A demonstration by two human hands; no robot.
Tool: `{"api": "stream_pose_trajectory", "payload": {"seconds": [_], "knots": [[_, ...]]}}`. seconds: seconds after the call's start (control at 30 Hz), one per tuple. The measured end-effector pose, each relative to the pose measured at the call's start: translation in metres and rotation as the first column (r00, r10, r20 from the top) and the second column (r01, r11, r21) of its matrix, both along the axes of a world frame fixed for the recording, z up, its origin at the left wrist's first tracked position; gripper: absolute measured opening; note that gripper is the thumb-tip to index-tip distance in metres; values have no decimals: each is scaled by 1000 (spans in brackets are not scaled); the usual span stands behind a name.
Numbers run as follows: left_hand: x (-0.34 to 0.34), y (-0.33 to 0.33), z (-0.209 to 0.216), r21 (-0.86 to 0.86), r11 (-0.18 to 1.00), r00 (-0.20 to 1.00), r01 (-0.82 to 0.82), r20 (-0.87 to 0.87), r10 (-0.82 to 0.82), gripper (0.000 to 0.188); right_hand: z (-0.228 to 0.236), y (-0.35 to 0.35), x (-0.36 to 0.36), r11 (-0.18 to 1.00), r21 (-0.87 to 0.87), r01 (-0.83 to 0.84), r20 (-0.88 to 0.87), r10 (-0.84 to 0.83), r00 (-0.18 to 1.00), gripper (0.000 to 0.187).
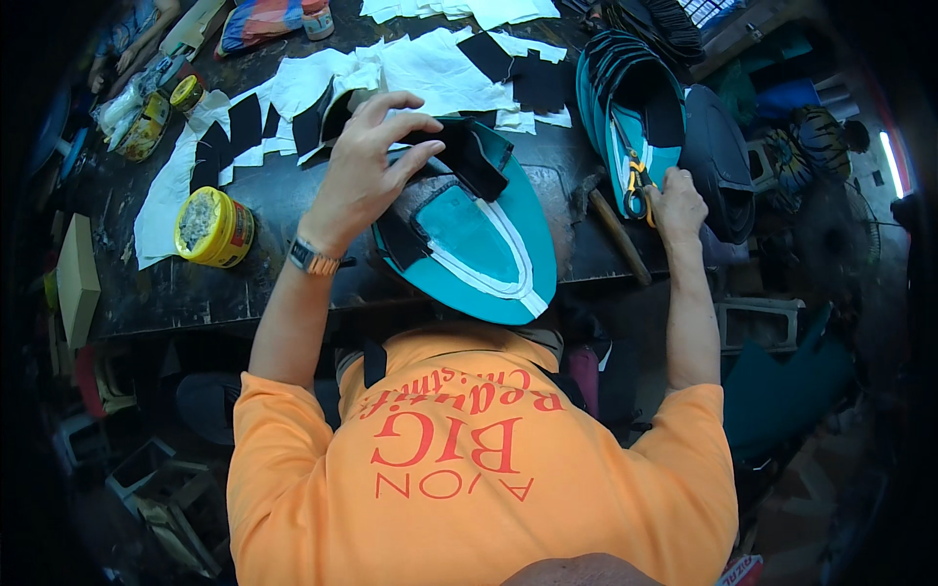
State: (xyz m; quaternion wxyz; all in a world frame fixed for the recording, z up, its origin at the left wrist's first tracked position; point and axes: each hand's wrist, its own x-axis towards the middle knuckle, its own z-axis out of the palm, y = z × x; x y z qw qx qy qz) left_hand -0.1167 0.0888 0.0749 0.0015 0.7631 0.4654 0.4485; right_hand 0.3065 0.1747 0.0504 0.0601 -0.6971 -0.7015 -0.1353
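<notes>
A teal pointed panel [493,244] with white tape strips and black patches lies at the table's front edge, against my body. Over its upper left part is my left hand [366,161], thumb and fingers curved but apart, with nothing seen between them; a black flap [474,166] stands up beside the fingertips. My right hand [679,207] is closed on the handle of scissors [635,186] with yellow and black grips. The scissors rest over a stack of similar teal pieces [611,107], blades pointing away from me.
A hammer [620,234] lies between the panel and my right hand. To the left stands a yellow tub [234,232]; white cloth sheets [420,73] with black pieces spread across the back. Dark stacked pieces [718,161] sit at right. Another person's arm [147,39] shows at far left.
</notes>
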Motion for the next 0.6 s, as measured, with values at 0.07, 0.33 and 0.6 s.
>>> {"api": "stream_pose_trajectory", "payload": {"seconds": [0.07,0.33,0.6], "knots": [[-8,-20,-2,-62,996,989,-64,130,72,18,21,0,-9,999,0,53,-45,-53,998,46],[-26,-53,-32,-212,975,930,-70,341,141,16,19,36,-118,839,205,-504,-628,508,589,61],[-52,-36,-28,-136,977,938,-166,284,199,14,-18,112,-178,975,-155,-160,-304,107,947,67]]}}
